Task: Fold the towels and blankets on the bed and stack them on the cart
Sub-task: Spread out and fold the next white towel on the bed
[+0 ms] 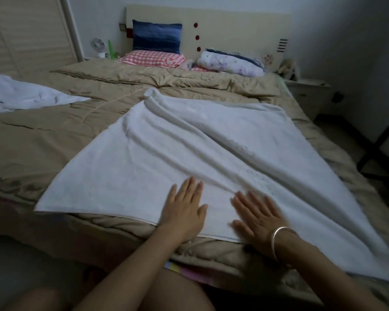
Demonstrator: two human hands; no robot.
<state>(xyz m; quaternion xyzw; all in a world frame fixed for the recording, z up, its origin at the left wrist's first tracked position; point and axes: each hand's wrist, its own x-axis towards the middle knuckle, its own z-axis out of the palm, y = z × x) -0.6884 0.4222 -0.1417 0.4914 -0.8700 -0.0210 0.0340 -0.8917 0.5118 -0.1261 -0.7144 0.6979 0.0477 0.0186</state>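
we've got two white towels on the bed (54, 140): the big towel (189, 149) under our flat left hand (184, 209) and flat right hand (256, 216), the second towel (20, 93) off left.

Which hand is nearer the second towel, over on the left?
Left. The left hand lies flat on the spread towel, with the second towel far off to its left; the right hand lies beside it, farther right.
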